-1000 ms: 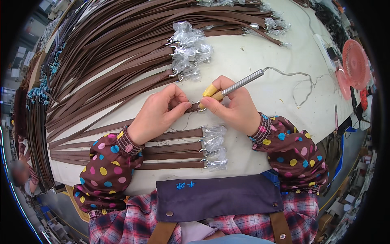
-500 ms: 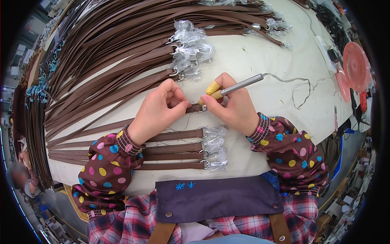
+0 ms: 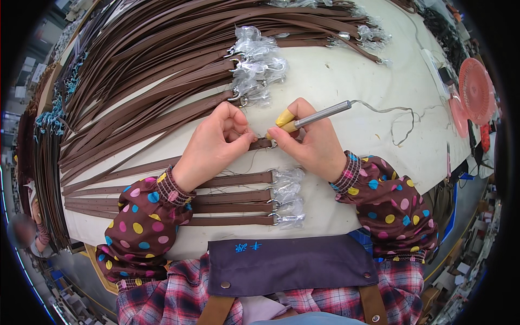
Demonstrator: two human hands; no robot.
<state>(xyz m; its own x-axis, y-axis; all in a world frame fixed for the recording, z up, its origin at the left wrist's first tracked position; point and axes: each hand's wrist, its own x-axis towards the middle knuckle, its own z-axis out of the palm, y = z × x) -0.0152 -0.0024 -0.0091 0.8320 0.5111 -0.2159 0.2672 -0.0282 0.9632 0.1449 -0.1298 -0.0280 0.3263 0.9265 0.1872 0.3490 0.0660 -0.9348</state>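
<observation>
My left hand (image 3: 216,143) is closed at the end of a brown leather strap (image 3: 262,144), thumb and forefinger pinched on it; a fine thread may also be between them, too small to tell. A metal ring (image 3: 273,144) sits at that strap's tip. In my right hand (image 3: 317,143) is a corded pen-shaped hot tool (image 3: 325,111) with a silver handle, its tip down at the strap end. Yellow covering wraps a right fingertip. Just below my hands, several similar straps (image 3: 238,196) lie side by side, their metal ends in clear plastic wrap (image 3: 290,195).
A large pile of brown straps (image 3: 157,59) covers the far left, with plastic-wrapped hardware (image 3: 254,59) at its ends. The tool's grey cord (image 3: 403,111) curls across the pale tabletop (image 3: 346,81). Pink plastic baskets (image 3: 476,89) and a power strip (image 3: 433,64) are at right.
The view has shifted very slightly. Both hands keep nearly the same pose at the strap end, and the tool's cord has moved a little.
</observation>
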